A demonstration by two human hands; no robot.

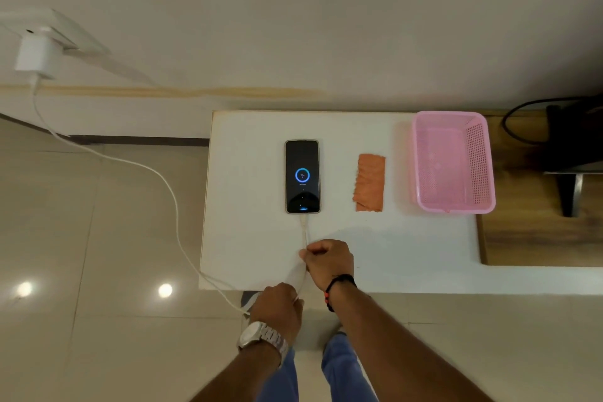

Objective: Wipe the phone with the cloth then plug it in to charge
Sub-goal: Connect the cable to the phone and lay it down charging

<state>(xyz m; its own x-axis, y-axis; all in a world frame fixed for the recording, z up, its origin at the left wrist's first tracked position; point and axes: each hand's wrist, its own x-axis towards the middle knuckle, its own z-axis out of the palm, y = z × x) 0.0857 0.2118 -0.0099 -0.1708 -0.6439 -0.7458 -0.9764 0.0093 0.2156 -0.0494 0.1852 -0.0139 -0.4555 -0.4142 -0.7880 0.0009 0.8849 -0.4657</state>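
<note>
A dark phone [302, 176] lies face up on the white table [254, 238], its screen lit with a blue charging ring. A white cable [137, 165] runs from its lower end toward me, then loops left across the floor up to a white charger [31, 55] in a wall socket. My right hand [329, 259] pinches the cable on the table just below the phone. My left hand [277, 308] grips the same cable off the table's front edge. An orange cloth [369, 182] lies folded to the right of the phone, untouched.
A pink mesh basket [483, 160] stands at the table's right, next to the cloth. Beyond it is a wooden surface [538, 238] with a dark stand and black cord [509, 127]. Glossy floor tiles lie to the left; my legs are below the table edge.
</note>
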